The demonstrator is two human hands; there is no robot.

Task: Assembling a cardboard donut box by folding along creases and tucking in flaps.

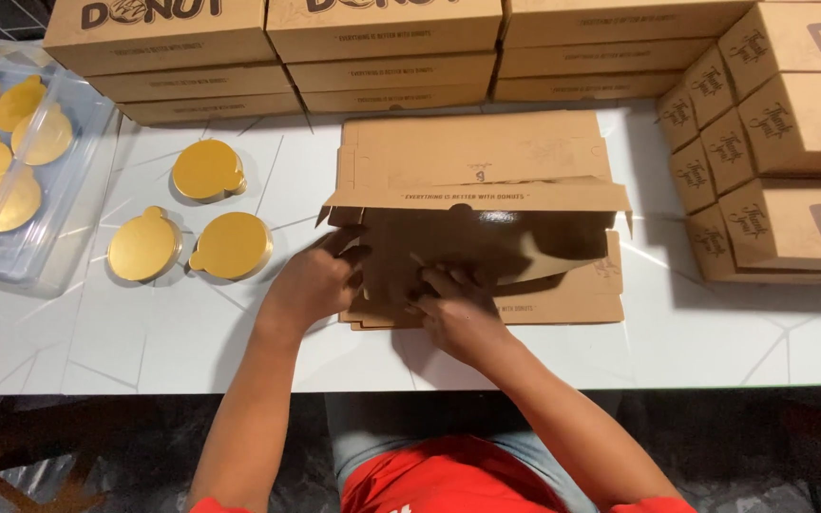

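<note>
A brown cardboard box lies half folded on the white table, resting on a stack of flat box blanks. My left hand grips the box's left side flap. My right hand presses its fingers into the front panel near the middle. The box's long lid flap stands up at the back, and its dark inside shows between my hands.
Three round gold cake boards lie on the table to the left. A clear plastic tray with several more gold boards sits at the far left. Stacks of closed brown boxes line the back and the right side.
</note>
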